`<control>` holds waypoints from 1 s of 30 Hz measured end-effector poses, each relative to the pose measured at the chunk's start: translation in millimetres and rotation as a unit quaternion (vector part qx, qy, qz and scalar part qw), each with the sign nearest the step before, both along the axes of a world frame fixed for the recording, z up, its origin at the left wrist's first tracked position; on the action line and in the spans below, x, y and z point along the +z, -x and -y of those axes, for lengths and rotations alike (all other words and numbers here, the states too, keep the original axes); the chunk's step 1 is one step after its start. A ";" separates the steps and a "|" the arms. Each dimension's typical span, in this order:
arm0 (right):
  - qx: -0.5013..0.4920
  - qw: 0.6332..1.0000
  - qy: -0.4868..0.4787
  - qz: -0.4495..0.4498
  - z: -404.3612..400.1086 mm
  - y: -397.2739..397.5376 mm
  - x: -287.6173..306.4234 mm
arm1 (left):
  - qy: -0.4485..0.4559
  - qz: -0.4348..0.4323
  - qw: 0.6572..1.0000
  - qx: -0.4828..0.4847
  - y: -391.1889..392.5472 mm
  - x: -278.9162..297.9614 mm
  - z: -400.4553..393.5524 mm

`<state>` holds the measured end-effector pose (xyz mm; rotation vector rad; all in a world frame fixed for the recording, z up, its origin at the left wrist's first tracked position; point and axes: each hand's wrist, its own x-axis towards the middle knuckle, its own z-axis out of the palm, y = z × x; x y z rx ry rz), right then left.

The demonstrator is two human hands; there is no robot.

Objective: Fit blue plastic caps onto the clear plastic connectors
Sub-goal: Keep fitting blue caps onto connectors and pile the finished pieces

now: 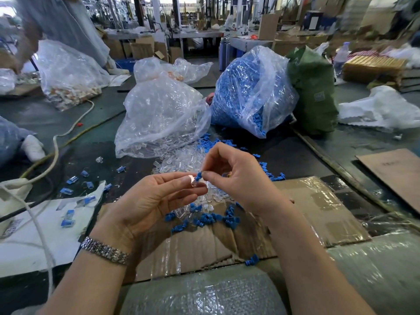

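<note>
My left hand [150,198] pinches a clear plastic connector [193,183] between thumb and fingertips, above the table's middle. My right hand [236,176] pinches a small blue cap [199,176] and holds it against the connector's right end. Below the hands lies a loose pile of clear connectors [181,162] and scattered blue caps [211,218] on flattened cardboard [313,208]. Finished capped pieces [68,220] lie to the left on white paper. The right palm seems to hold something more, but I cannot make it out.
A clear bag of connectors [159,117] and a clear bag of blue caps [250,92] stand behind the pile, with a green sack [313,92] to the right. White and yellow cords [54,151] cross the left side. Bubble wrap [204,292] covers the near edge. Another person's arm [29,35] is at far left.
</note>
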<state>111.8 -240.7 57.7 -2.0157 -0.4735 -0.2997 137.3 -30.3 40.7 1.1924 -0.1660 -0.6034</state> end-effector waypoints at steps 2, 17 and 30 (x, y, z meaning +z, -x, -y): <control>0.004 1.000 0.017 0.001 0.1 0.6 0.4 | -0.002 0.008 1.000 -0.009 0.8 1.4 0.4; -0.037 0.999 0.020 -0.022 5.7 -2.6 -1.4 | -0.047 0.097 0.993 0.057 4.2 -3.2 7.9; -0.256 0.847 0.382 -0.268 24.8 -5.9 -7.8 | -0.008 0.075 0.986 0.146 3.3 -2.5 9.6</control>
